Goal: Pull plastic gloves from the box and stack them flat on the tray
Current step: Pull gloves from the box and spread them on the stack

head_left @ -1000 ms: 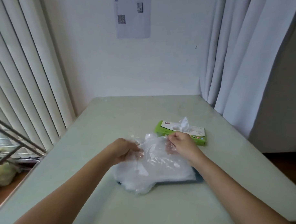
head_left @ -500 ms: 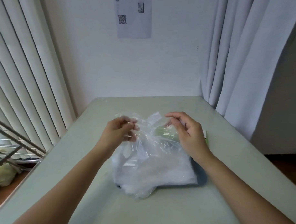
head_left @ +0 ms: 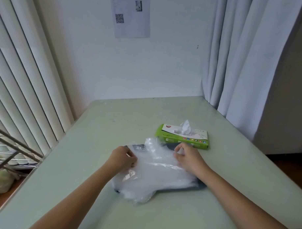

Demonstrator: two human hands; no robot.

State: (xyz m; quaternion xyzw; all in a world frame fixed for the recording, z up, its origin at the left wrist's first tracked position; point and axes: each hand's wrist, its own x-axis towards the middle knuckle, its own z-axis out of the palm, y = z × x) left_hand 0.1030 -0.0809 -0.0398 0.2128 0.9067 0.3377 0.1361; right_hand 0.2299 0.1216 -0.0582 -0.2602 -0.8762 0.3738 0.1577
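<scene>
On the dark blue tray [head_left: 201,185] lies the crinkled stack of clear plastic gloves [head_left: 154,181]. The left hand [head_left: 123,157] and right hand [head_left: 188,157], raised a moment ago, now pinch the newest glove [head_left: 155,153] down onto it, nearly laid. Beyond, the green cardboard box [head_left: 182,137] offers another.

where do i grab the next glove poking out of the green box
Pinch the crumpled tuft of the next glove where it stands upright out of the slot atop the green box, coming from straight above. The box lies flat, so an upward pull should free it. The left hand and right hand pinch the top glove.
</scene>
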